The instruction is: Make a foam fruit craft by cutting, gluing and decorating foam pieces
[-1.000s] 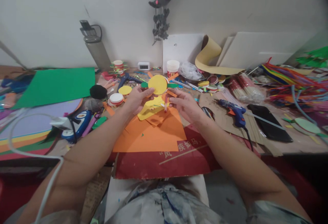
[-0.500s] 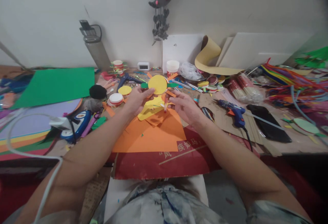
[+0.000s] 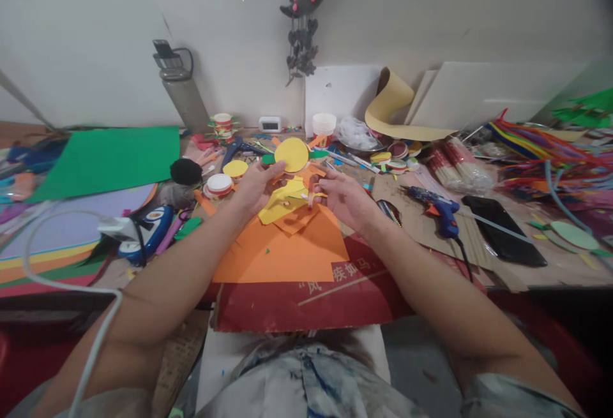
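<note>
My left hand [image 3: 258,187] is closed on the near edge of a round yellow paper craft [image 3: 292,155], its thumb on the face. Green and orange paper strips stick out from the disc's sides. Just right of it, my right hand [image 3: 345,196] pinches a slim pinkish-red stick [image 3: 311,193], held upright; its exact kind is unclear. Below both hands lie yellow paper scraps [image 3: 278,209] on orange paper sheets [image 3: 282,255]. Beside my left hand are a yellow disc [image 3: 235,168] and a white-topped round piece [image 3: 218,184].
A blue hot glue gun [image 3: 443,210] and a black phone [image 3: 502,230] lie at right. At left are green paper [image 3: 115,159] and a blue tape dispenser [image 3: 151,233] near a white cable [image 3: 108,290]. A bottle [image 3: 182,96] and paper cups [image 3: 324,126] stand behind.
The yellow craft has shifted slightly left and up in my left hand. My right fingers stay around the reddish stick, with little movement. The whole view has shifted slightly.
</note>
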{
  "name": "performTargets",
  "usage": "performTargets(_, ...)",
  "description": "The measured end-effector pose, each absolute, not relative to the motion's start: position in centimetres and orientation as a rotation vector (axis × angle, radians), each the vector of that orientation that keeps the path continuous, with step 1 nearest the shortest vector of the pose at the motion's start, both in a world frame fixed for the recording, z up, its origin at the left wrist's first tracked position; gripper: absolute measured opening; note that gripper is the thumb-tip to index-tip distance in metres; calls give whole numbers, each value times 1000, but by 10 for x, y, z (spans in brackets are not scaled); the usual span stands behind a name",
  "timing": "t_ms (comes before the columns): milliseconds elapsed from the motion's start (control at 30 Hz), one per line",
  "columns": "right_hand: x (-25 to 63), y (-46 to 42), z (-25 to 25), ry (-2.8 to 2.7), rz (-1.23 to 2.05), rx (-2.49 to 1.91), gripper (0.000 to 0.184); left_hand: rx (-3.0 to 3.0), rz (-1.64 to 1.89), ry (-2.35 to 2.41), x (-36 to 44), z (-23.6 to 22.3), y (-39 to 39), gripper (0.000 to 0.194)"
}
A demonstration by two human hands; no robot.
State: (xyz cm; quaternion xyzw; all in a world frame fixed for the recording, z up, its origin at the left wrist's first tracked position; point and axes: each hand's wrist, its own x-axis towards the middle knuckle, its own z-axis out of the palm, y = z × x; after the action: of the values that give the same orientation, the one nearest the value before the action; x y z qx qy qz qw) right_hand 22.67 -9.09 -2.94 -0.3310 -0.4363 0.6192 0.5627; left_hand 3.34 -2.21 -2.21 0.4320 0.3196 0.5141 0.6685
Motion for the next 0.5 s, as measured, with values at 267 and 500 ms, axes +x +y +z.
performTargets(267,232,-85,-38,-830,1345,-950,44,900,1153,747,30,-25,-16,49)
performTargets(500,238,-84,-38,-814,1200,-955,41,898,1163,738,25,-24,-11,46)
